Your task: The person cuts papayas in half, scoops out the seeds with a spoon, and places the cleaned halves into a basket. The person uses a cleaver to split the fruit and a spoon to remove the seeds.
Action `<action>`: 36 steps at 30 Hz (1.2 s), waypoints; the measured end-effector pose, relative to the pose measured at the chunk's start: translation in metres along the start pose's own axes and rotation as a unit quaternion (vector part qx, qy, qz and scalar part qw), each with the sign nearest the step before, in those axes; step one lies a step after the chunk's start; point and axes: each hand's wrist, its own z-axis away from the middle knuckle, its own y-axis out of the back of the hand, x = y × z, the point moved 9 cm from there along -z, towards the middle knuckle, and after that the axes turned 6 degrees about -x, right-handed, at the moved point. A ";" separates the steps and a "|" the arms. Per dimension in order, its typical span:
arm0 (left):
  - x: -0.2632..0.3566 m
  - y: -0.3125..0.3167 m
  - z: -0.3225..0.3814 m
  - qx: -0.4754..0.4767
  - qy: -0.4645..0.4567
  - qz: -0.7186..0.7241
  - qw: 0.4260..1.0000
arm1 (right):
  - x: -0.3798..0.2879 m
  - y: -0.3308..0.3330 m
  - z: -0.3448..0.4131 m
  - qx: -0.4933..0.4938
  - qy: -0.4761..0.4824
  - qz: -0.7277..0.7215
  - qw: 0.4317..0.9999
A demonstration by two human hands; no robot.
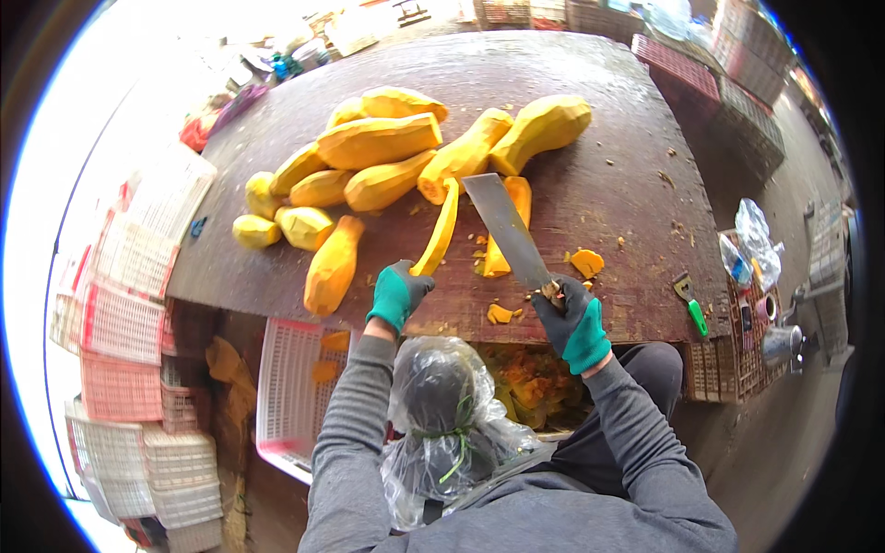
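My left hand, in a teal and black work glove, grips the lower end of a long strip of peeled orange squash. In my right hand, gloved alike, is a cleaver with a broad, dull metal blade pointing away from me. Its blade partly overlaps another long squash piece lying on the table. Peeled squashes are grouped beyond my hands, and a single one lies nearer, left of my left hand. Small orange scraps are scattered by the cleaver.
On the wooden table, a green-handled peeler lies at the right. Below its front edge are a white plastic crate with squash pieces and a container of peelings. Stacked crates stand left; a metal mug is at right.
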 end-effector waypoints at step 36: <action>0.122 -0.105 -0.008 -0.080 -0.070 -0.192 0.976 | 0.083 0.031 0.014 0.110 -0.164 -0.303 0.933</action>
